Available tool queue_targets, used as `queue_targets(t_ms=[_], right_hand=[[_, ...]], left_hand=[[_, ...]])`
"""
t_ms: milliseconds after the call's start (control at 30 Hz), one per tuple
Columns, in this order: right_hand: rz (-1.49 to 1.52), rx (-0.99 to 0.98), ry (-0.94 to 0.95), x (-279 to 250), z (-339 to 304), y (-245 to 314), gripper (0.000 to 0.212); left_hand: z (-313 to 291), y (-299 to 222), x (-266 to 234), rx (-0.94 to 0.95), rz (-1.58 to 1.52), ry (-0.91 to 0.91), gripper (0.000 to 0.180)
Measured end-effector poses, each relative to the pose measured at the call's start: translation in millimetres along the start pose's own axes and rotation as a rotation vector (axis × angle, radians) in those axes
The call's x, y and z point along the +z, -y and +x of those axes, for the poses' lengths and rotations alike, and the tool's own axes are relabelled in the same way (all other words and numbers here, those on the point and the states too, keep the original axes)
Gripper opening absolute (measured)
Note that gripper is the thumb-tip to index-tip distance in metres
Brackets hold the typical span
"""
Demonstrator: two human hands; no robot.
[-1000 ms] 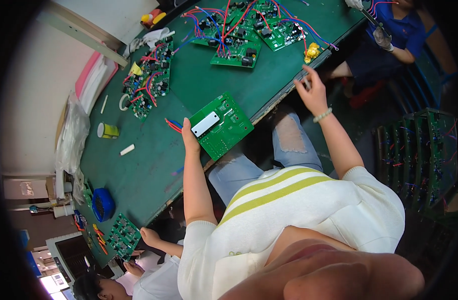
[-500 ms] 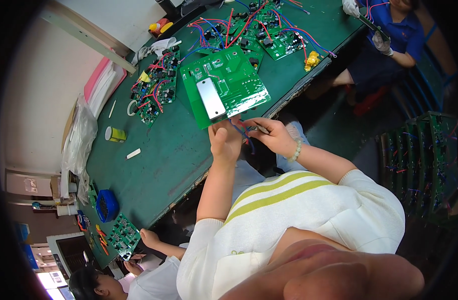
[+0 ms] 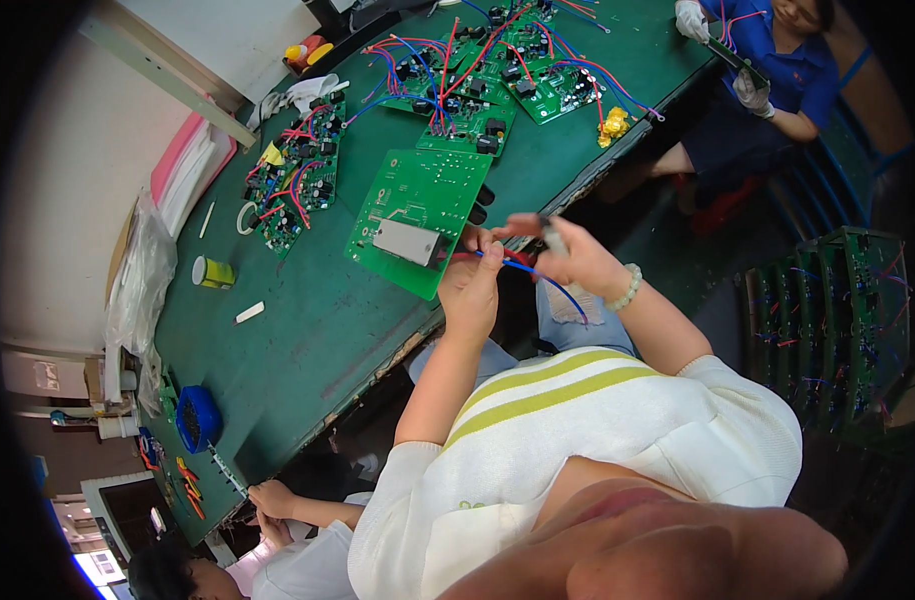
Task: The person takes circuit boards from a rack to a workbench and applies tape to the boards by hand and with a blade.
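Circuit board (image 3: 417, 190), held above the table's (image 3: 327, 350) near edge, could drop if the left hand (image 3: 469, 298), pinched on its blue wire (image 3: 522, 266), slackens; a hard tug might strain the wire's joint. The right hand (image 3: 587, 262), just off that edge, blurs; its grip cannot be told. The board looks stiff, flat; its metal bar (image 3: 405, 242) smooth, oblong; the wire slender, pliant.

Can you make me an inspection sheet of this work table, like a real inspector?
Surface: green worktop, faintly marked.
Job's things: green circuit board with a pale rectangular block.
Clutter: yellow-green can, white stick, yellow wad, blue bowl.
Hands: left hand pinching blue wire beside the board; right hand blurred nearby, its small item unclear.
Cables: that blue wire; red and blue wires on piled boards.
Surroundings: co-worker in blue, co-worker in white.
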State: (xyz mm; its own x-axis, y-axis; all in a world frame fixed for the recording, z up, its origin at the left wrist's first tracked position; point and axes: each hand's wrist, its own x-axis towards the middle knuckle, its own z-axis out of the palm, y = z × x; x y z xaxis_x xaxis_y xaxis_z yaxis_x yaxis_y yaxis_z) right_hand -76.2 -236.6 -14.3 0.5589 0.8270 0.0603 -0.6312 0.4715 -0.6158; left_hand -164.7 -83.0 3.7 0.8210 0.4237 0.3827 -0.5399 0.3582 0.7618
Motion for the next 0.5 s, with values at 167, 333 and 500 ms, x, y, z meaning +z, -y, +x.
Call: queue_targets(t_ms=[167, 333, 500], right_hand=[[-0.863, 0.157, 0.058, 16, -16, -2, 0.019], [-0.868, -0.261, -0.182, 5, -28, 15, 0.017], [-1.181, -0.820, -0.210, 17, -14, 88, 0.022]], left_hand=[[6, -3, 13, 0.051, -0.131, 0.026, 0.064], [12, -6, 7, -0.047, 0.005, 0.132, 0.072], [-4, -22, -2, -0.427, 0.276, 0.549, 0.032]])
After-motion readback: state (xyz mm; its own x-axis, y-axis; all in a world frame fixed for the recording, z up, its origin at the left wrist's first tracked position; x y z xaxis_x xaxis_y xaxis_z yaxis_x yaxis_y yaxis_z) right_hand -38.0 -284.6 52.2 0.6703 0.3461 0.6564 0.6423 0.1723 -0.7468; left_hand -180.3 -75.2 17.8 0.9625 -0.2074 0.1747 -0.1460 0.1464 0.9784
